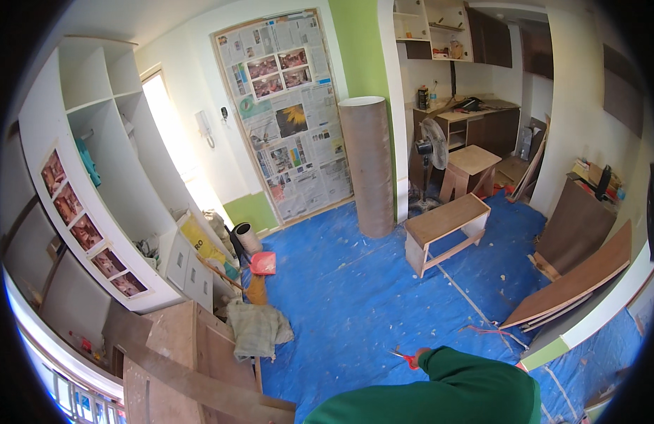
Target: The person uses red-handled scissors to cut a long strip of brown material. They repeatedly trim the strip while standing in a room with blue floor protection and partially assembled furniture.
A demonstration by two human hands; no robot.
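My right arm, in a green sleeve, bends in from the lower edge with its elbow out to the right. Only a small part of my right hand [421, 355] shows past the cuff. It is closed on a pair of scissors [411, 361] with red handles, whose thin blades point left over the blue floor sheet [327, 311]. My left hand is out of the picture. At the lower left a long wooden board [200, 385] lies slantwise by a wooden cabinet [179, 332].
A wooden bench [447, 215], a pedestal fan [431, 145] and a tall brown roll [369, 169] stand ahead. Leaning boards [574, 283] line the right wall. On the left are a white shelf unit [101, 134], a crumpled sack [256, 328] and a red dustpan [263, 263].
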